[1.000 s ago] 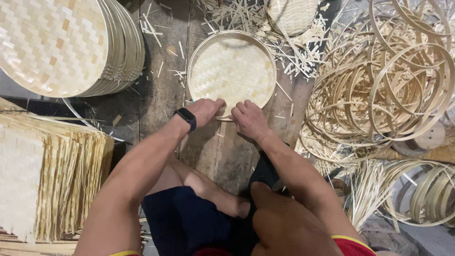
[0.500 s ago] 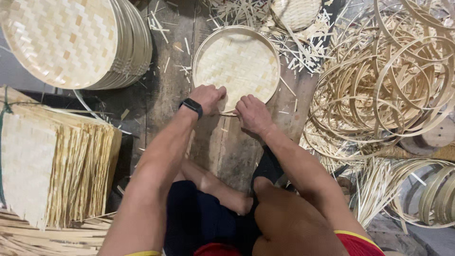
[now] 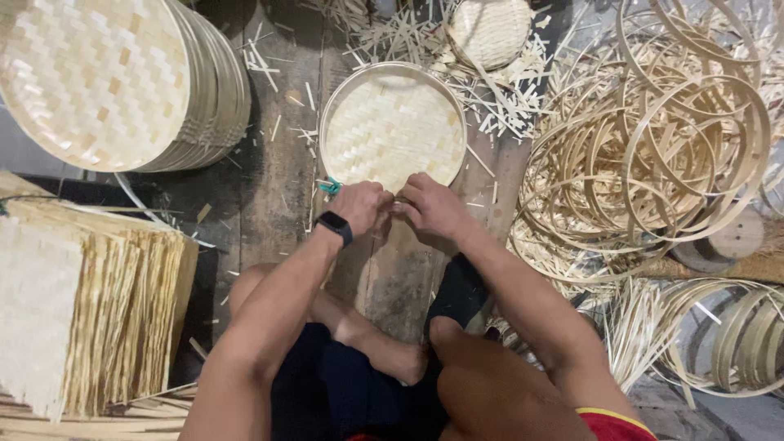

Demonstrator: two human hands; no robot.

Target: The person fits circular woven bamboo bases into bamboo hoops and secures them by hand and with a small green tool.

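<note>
A round woven bamboo tray [image 3: 392,122] with a thin hoop rim lies on the dark wooden floor in front of me. Both hands meet at its near edge. My left hand [image 3: 363,206], with a black watch on the wrist, has its fingers curled on the rim. My right hand [image 3: 431,209] pinches the same edge right beside it. A small teal-handled tool [image 3: 329,187] lies just left of my left hand. My bare legs and feet are folded below the hands.
A stack of finished round woven trays [image 3: 122,82] leans at top left. Square woven mats [image 3: 82,310] are piled at lower left. Many loose bamboo hoops [image 3: 653,155] fill the right side. A small woven basket [image 3: 488,31] and offcut splinters lie behind the tray.
My hands have drawn closer together at the tray's near edge. The view has shifted slightly, so the tray sits a little lower in the frame.
</note>
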